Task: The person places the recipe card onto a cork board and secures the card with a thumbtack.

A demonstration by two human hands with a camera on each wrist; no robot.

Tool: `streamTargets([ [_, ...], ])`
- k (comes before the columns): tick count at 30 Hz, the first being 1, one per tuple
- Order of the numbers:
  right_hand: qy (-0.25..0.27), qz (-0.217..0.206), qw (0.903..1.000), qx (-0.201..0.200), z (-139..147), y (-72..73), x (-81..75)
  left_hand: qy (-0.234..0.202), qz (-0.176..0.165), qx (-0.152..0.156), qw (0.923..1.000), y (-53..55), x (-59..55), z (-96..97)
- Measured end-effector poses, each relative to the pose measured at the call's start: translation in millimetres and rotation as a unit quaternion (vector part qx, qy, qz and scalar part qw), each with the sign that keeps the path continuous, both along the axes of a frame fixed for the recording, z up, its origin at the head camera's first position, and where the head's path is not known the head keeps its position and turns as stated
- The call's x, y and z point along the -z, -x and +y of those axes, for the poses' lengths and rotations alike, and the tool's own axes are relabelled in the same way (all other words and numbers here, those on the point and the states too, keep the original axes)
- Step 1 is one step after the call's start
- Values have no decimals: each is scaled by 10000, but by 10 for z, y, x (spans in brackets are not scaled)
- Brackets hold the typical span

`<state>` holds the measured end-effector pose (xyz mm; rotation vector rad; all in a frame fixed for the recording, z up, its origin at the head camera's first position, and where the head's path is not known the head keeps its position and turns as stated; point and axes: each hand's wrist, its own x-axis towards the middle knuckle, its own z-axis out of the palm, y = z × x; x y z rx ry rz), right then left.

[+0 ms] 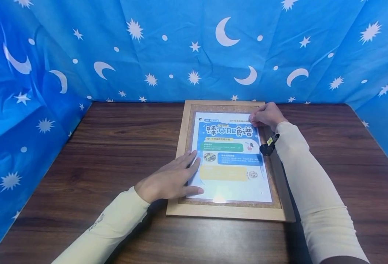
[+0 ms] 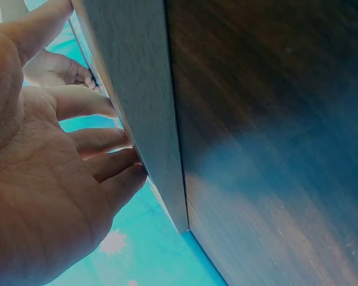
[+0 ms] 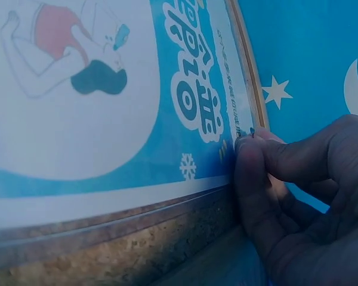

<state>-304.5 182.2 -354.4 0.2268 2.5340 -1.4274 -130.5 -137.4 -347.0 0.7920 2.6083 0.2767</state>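
A laminated sheet point(image 1: 230, 189) with a printed blue heading and coloured text boxes lies on a wood-framed cork board point(image 1: 227, 212). My left hand point(image 1: 175, 178) spreads over the left side, fingertips pressing on the sheet's left edge; in the left wrist view those straight fingers point(image 2: 101, 143) reach over the board's side. At the sheet's top right corner my right hand point(image 1: 269, 115) pinches a small dark pushpin point(image 3: 252, 131) between thumb and index finger, mostly hidden by the fingertips. Another dark pushpin point(image 1: 200, 119) sits in the top left corner.
The board lies on a dark brown wood-grain table point(image 1: 121, 146), its far edge close to a blue curtain point(image 1: 180, 47) with white moons and stars. The curtain also hangs along both sides. A black wrist camera point(image 1: 269, 145) is strapped to the right wrist.
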Motion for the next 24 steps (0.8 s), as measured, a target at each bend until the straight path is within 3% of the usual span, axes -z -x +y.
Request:
streamTargets([
  [7,-268,-50,9996,-47,-32,19,-16,-21,7,-15,10000,-10,8,-1],
  [24,-261,-195,9995,54,-15,29,-25,3,50,21,10000,-11,11,-6],
])
